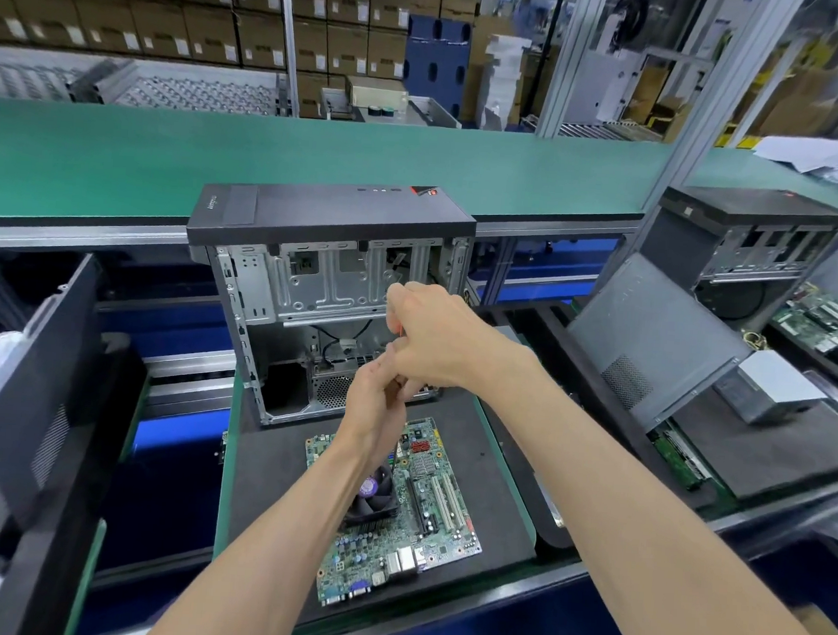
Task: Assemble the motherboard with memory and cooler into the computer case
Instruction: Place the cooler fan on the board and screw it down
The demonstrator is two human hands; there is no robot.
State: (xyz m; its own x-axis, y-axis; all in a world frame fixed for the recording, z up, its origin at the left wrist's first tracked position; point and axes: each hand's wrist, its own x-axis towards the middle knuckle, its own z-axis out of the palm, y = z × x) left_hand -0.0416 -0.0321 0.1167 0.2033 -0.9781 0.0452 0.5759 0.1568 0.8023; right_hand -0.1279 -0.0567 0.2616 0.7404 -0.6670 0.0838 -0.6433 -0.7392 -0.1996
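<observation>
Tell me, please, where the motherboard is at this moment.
In the head view, the motherboard lies flat on the black mat, low in the middle, just in front of the open computer case and below both hands, not yet inside the case.

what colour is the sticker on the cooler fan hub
Purple, on the cooler fan seen in the head view.

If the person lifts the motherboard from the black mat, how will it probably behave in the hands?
The motherboard is a thin flat board, so it is probably stiff but may bend a little. The cooler sits near one side, so that side likely feels heavier and may dip. Its small exposed parts look fragile, so holding it by the edges seems safer.
</observation>
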